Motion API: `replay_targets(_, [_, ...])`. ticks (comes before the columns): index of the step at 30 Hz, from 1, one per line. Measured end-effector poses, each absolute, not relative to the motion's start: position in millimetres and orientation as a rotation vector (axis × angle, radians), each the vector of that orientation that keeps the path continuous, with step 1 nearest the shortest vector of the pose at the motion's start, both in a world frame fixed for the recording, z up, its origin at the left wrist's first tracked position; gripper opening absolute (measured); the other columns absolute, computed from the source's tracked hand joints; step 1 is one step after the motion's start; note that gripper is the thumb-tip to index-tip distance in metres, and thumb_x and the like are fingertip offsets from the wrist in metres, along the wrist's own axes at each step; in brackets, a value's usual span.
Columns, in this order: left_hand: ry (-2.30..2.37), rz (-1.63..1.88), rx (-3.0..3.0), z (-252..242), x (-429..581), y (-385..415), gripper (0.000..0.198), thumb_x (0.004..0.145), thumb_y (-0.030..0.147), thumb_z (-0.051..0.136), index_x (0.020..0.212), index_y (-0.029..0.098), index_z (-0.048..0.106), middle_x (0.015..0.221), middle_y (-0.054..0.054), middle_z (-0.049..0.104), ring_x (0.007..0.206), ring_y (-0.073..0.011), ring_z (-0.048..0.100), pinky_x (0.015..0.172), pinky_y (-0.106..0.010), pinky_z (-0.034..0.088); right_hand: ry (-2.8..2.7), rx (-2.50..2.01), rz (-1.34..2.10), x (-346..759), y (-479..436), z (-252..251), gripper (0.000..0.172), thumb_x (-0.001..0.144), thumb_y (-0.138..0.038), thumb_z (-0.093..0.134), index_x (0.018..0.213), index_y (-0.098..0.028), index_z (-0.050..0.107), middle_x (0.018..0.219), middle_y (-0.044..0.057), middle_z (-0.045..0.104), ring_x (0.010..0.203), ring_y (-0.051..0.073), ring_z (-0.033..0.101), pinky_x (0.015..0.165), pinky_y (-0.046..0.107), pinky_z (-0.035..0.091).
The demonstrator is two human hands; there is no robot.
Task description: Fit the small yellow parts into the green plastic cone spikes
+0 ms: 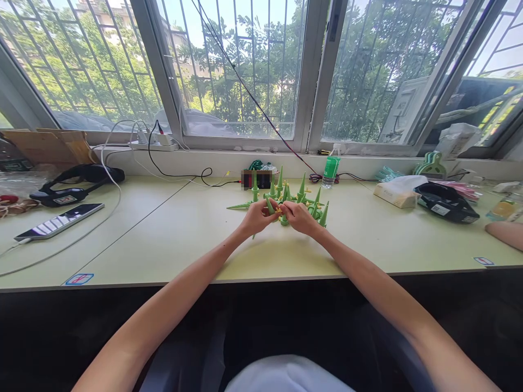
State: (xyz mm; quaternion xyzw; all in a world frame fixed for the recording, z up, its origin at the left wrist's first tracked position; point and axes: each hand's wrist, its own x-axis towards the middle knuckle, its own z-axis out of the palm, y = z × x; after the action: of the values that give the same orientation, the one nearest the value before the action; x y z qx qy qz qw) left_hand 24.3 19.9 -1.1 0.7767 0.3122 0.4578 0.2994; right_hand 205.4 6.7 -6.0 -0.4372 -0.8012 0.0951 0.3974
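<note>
Both hands meet over the table in front of me, their fingertips nearly touching. My left hand (258, 219) is closed around a green pointed cone (270, 205), which tilts up out of its fingers. My right hand (301, 217) is pinched shut against the cone's lower end, where a small yellow piece (279, 210) shows between the hands. What the right fingers grip is hidden. Around and behind them stand several more green cones (302, 186) with small yellow parts among them. One green cone (239, 206) lies on its side to the left.
A water bottle (331, 167) stands behind the cones by the window sill. To the right are a tissue pack (398, 191), a black head strap (446, 203) and another person's arm (506, 233). A phone (59, 222), white cable and second black strap (67, 191) lie left.
</note>
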Motion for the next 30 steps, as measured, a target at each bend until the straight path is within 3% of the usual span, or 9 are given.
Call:
replay_targets(13, [0.84, 1.209, 2.144, 0.8, 24.5, 13.9, 0.03, 0.077, 0.04, 0.073, 0.086, 0.014, 0.063, 0.066, -0.001, 0.061, 0.053, -0.0085, 0.05, 0.049, -0.022, 0.042, -2.023, -1.108, 0.276, 205.7, 8.7, -8.2, 0.035, 0.098, -0.036, 0.036, 0.067, -0.02, 0.04, 0.06, -0.001, 0.047, 0.056, 0.012, 0.037, 0.057, 0.025, 0.026])
replay_targets(30, [0.709, 1.434, 2.549, -10.0, 23.2, 24.1, 0.004, 0.084, 0.019, 0.064, 0.084, 0.018, 0.06, 0.063, 0.004, 0.051, 0.05, -0.0077, 0.041, 0.051, -0.021, 0.039, -2.024, -1.128, 0.243, 205.6, 5.8, -3.7, 0.036, 0.098, -0.034, 0.038, 0.067, -0.019, 0.046, 0.062, 0.0, 0.054, 0.058, 0.012, 0.043, 0.06, 0.025, 0.03])
